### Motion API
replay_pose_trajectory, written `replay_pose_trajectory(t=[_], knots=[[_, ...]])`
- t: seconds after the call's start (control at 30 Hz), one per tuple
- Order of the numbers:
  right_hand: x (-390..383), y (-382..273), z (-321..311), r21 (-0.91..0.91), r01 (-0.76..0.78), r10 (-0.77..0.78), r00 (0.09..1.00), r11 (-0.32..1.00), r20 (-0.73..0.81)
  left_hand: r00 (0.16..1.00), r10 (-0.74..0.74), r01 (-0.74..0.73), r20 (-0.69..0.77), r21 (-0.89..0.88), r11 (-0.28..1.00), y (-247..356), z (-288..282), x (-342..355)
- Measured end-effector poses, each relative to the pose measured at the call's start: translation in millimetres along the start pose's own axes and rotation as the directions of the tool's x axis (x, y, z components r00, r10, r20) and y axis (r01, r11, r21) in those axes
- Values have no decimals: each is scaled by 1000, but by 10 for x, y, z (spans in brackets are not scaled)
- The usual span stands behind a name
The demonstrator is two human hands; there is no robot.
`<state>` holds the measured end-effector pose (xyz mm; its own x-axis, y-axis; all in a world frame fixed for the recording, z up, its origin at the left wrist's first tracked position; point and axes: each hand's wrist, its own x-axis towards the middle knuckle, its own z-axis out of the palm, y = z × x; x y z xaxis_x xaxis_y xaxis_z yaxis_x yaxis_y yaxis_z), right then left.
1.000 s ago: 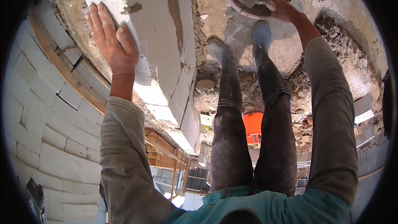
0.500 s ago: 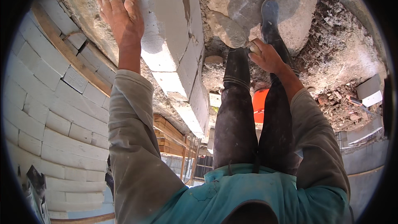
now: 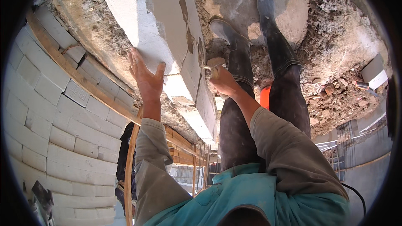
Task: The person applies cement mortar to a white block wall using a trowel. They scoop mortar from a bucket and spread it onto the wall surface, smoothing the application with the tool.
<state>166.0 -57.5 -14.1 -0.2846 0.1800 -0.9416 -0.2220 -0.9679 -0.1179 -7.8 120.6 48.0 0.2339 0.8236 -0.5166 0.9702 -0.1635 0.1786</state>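
Note:
A low wall of white blocks (image 3: 146, 21) runs from the upper left toward the centre, with grey mortar smears (image 3: 180, 0) along its right face. On the wall's left edge rests my left hand (image 3: 148, 83), open, thumb and fingers apart, holding nothing. My right hand (image 3: 226, 84) is closed around the handle of a trowel (image 3: 215, 73), close beside the wall's right face near a vertical joint. The trowel's blade is edge-on and mostly out of sight, so I cannot tell whether it touches the blocks.
Another pale block wall (image 3: 63, 117) fills the left side, with a long wooden board (image 3: 63, 62) along it. My boots (image 3: 266, 6) stand on rough concrete. An orange object (image 3: 265, 97) sits behind my legs. Rubble (image 3: 335, 104) and a loose block (image 3: 374, 73) lie to the right.
My left hand has slid nearer along the wall. My right hand has brought the trowel from in front of my legs leftward and nearer, against the wall's side; its blade has turned edge-on.

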Motion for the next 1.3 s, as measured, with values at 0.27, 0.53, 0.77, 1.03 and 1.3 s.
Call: replay_pose_trajectory(t=[0.27, 0.53, 0.77, 1.03, 1.3], knots=[[267, -1182, -469, -103, 231, -227, 972, 967, 54, 999, -24, 21, -34, -67, 998, -3, -14, -46], [528, -507, -85, -769, 223, -224, 969, 599, 107, 999, -24, 20, -24, -141, 990, 49, 37, 16], [396, -754, -620, -676, 313, -459, 888, 667, -41, 1000, -9, 6, -28, -107, 994, 37, 8, -5], [200, -299, -342, -684, 283, -243, 957, 672, 158, 998, -49, 44, -31, -129, 991, 40, -15, -17], [36, -1344, -537, 115, 366, -377, 920, 924, 103, 999, -35, 30, -35, -133, 991, -22, 12, -21]])
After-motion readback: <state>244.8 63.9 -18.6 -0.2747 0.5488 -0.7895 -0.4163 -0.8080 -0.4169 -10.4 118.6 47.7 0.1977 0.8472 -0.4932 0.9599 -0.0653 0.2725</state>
